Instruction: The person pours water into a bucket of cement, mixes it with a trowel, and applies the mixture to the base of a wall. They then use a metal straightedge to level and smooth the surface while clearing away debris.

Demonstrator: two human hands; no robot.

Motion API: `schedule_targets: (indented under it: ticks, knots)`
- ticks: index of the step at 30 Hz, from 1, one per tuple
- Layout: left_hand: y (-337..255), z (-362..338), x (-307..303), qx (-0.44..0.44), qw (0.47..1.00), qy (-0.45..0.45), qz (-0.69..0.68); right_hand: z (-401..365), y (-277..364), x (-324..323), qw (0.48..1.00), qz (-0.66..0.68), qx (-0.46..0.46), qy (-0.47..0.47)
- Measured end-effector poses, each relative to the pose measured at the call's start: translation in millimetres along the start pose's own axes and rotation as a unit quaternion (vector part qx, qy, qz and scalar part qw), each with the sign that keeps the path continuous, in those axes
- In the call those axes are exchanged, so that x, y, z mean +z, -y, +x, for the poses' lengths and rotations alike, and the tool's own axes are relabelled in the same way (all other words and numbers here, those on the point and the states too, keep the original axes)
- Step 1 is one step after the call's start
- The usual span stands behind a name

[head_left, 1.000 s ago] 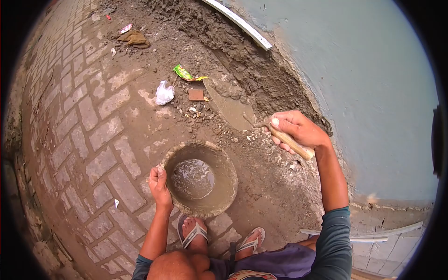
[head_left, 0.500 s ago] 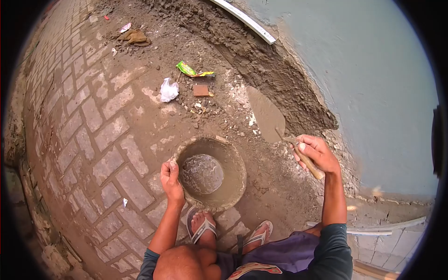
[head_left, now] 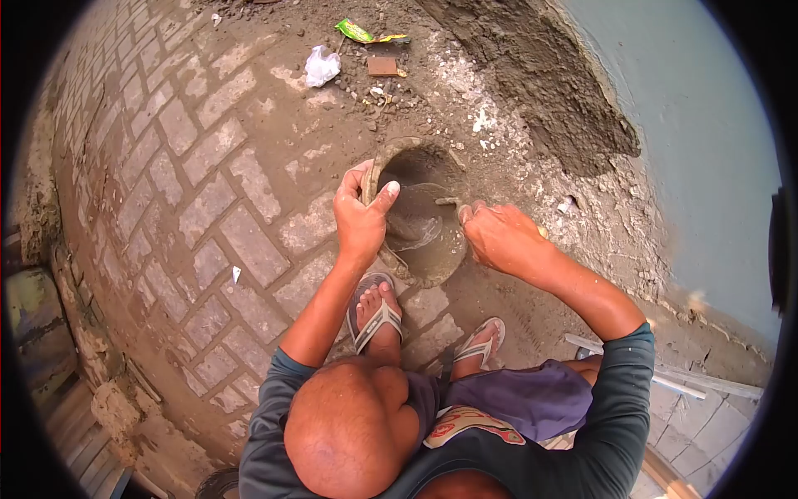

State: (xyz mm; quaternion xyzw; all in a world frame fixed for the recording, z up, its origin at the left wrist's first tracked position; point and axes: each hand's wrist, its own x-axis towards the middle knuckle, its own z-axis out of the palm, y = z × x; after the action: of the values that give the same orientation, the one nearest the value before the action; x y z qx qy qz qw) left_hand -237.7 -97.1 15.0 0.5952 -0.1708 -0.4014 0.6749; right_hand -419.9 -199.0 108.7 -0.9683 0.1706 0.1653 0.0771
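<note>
My left hand (head_left: 363,214) grips the near-left rim of a round, mortar-crusted bucket (head_left: 447,254), thumb inside and fingers outside. The bucket leans toward the right, its mouth facing me at an angle. In my right hand (head_left: 502,236), closed at the bucket's right side, is the handle of a trowel (head_left: 447,201). Its metal neck reaches over the opening, and the blade lies inside, hard to tell from the grey walls. Wet, shiny residue (head_left: 422,233) coats the bottom. Both sandalled feet (head_left: 378,320) stand just below the bucket.
A grey wall (head_left: 682,125) runs along the right, with a rough mortar band (head_left: 557,91) at its foot. Ahead lie a white plastic bag (head_left: 322,66), a green wrapper (head_left: 355,32) and a brick piece (head_left: 382,66). Pavers (head_left: 258,233) cover the left. Pale strips (head_left: 706,379) lie lower right.
The trowel has swung from beside the wall down into the bucket with my right hand. My left hand has tipped the bucket to the right. The camera view has shifted.
</note>
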Motion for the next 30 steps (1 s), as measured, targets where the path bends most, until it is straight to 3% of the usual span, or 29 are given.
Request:
schedule_targets:
  ticks: [3,5,7,10,11,13,15,17,19,23,30]
  knots:
    - [9.9,-7.3,-7.8,0.012,0.999,0.012,0.029,10.1,-9.4,-2.2,0.997,-0.037,0.044,-0.045]
    - [3.5,-6.0,-5.2,0.047,0.997,0.03,0.059,22.5,-18.3,-4.6,0.998,0.04,0.015,0.051]
    - [-13.9,-12.4,-1.9,0.016,0.998,0.043,-0.049,24.6,-35.3,8.7,0.997,0.04,0.005,0.06]
    - [-30.0,-16.8,-6.2,0.008,0.995,0.033,-0.095,22.5,-63.1,13.5,0.969,0.153,-0.038,0.191]
    - [-34.8,-17.4,-6.4,0.001,0.994,0.024,-0.111,18.3,-58.9,11.5,0.971,0.146,-0.035,0.184]
    - [-33.8,-14.4,-5.8,0.069,0.991,0.024,-0.115,8.9,-48.8,11.3,0.856,0.421,0.059,0.294]
    - [-38.5,-13.0,-11.2,0.019,0.99,-0.011,-0.136,1.5,-45.8,18.0,0.851,0.457,0.07,0.25]
    - [-40.7,-8.2,-18.5,0.042,0.992,-0.022,-0.114,-5.4,-47.3,19.0,0.838,0.499,0.078,0.207]
    - [-37.0,-1.6,-28.4,0.01,0.981,-0.048,-0.186,-6.2,-44.7,3.0,0.832,0.52,0.075,0.178]
    - [-24.4,8.2,-42.9,0.045,0.977,-0.075,-0.197,-3.9,-51.7,-18.1,0.838,0.522,0.065,0.144]
    - [-27.5,12.4,-68.0,0.028,0.964,-0.122,-0.234,9.8,-57.4,-70.2,0.872,0.468,0.086,0.113]
